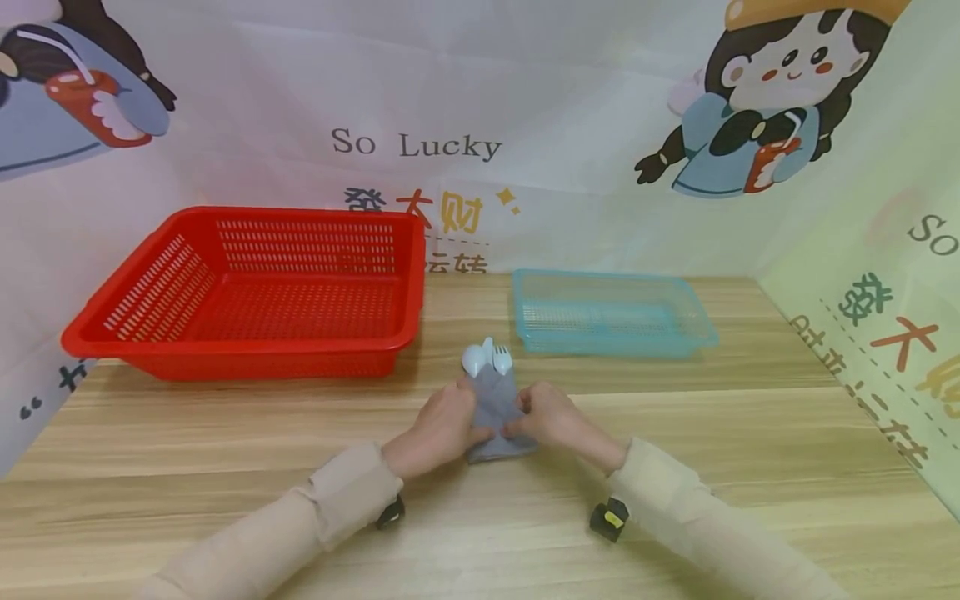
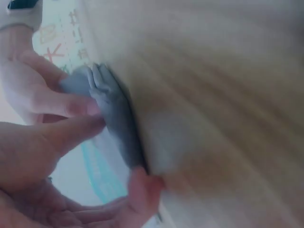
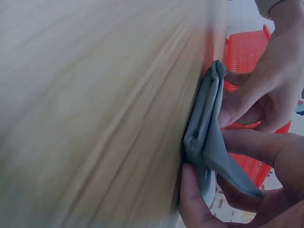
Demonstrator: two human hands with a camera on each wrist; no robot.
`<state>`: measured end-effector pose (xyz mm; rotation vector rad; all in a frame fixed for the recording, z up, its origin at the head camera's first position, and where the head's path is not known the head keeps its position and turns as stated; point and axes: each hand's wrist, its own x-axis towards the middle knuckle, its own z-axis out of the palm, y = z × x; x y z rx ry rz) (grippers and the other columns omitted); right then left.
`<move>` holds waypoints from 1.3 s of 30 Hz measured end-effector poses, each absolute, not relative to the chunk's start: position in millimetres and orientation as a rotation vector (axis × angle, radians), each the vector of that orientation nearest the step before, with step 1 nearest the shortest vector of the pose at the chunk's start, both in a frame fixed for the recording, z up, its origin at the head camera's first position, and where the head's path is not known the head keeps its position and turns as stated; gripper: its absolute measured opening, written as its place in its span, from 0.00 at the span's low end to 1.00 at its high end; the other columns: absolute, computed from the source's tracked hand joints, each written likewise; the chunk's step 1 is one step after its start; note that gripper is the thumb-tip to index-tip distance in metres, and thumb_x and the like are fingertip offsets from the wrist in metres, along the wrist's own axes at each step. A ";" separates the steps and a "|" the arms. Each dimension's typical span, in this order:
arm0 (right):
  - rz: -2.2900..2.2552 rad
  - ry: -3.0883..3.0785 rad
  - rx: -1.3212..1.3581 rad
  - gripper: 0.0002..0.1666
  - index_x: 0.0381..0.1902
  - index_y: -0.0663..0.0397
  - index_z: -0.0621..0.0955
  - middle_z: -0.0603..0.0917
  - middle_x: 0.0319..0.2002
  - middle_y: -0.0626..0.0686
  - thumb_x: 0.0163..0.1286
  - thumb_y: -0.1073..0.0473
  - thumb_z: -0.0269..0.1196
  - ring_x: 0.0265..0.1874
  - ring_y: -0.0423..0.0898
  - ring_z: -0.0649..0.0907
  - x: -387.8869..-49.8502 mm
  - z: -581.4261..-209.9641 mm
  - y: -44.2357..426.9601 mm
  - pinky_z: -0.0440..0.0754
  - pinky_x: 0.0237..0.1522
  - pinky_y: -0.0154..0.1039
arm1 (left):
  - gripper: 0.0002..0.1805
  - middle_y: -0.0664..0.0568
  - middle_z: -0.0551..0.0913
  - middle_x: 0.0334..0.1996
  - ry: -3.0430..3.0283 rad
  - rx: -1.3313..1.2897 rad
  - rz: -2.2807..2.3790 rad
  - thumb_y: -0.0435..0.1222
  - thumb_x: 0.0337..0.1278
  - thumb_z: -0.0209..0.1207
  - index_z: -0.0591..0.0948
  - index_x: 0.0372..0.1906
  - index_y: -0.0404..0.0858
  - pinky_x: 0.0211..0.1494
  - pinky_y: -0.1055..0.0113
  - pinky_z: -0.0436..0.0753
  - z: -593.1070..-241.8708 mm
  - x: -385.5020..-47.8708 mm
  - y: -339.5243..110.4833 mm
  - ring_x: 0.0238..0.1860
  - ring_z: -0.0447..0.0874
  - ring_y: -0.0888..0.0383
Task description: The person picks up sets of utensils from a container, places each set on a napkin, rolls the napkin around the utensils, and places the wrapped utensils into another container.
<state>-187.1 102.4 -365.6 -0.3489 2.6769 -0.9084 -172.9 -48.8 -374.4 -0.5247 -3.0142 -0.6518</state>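
Observation:
A grey cloth napkin [image 1: 495, 402] lies folded around light-coloured cutlery in front of the person. From its far end stick out a spoon [image 1: 473, 359], a fork [image 1: 502, 358] and a narrow third piece between them, whose kind I cannot tell. My left hand [image 1: 441, 427] grips the napkin's left edge, thumb on top. On the other side my right hand [image 1: 553, 417] pinches a loose flap of the cloth, its thumb close to the left one. The right wrist view shows the napkin [image 3: 204, 118] in layers, with a pointed corner hanging out between the fingers.
A large red plastic basket [image 1: 262, 346] stands at the back left. At the back right is a shallow translucent blue basket [image 1: 615, 343]. Both rest on a wood-grain table [image 1: 225, 483]. Printed cloth walls [image 1: 570, 150] enclose the back and sides.

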 end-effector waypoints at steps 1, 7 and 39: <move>-0.911 2.681 -0.351 0.26 0.09 0.50 0.61 0.59 0.10 0.44 0.47 0.63 0.68 0.12 0.37 0.61 -186.9 -365.2 101.6 0.56 0.15 0.28 | 0.27 0.45 0.72 0.20 -3.016 -0.502 -0.686 0.40 0.35 0.70 0.70 0.34 0.25 0.23 0.63 0.72 -374.4 -173.7 -48.7 0.23 0.73 0.51; -0.965 2.691 -0.375 0.28 0.08 0.49 0.59 0.58 0.09 0.43 0.45 0.65 0.69 0.11 0.36 0.59 -186.9 -366.2 101.2 0.55 0.15 0.27 | 0.38 0.37 0.76 0.30 -3.019 -0.358 -0.943 0.36 0.28 0.72 0.65 0.44 0.20 0.37 0.56 0.75 -375.9 -179.5 -46.0 0.35 0.75 0.42; -1.380 2.583 -0.183 0.08 0.22 0.59 0.76 0.80 0.29 0.50 0.49 0.67 0.66 0.38 0.45 0.78 -181.6 -383.4 99.6 0.75 0.35 0.34 | 0.13 0.55 0.75 0.12 -2.940 0.033 -1.482 0.31 0.24 0.72 0.78 0.18 0.32 0.22 0.73 0.67 -380.7 -184.2 -56.6 0.21 0.67 0.61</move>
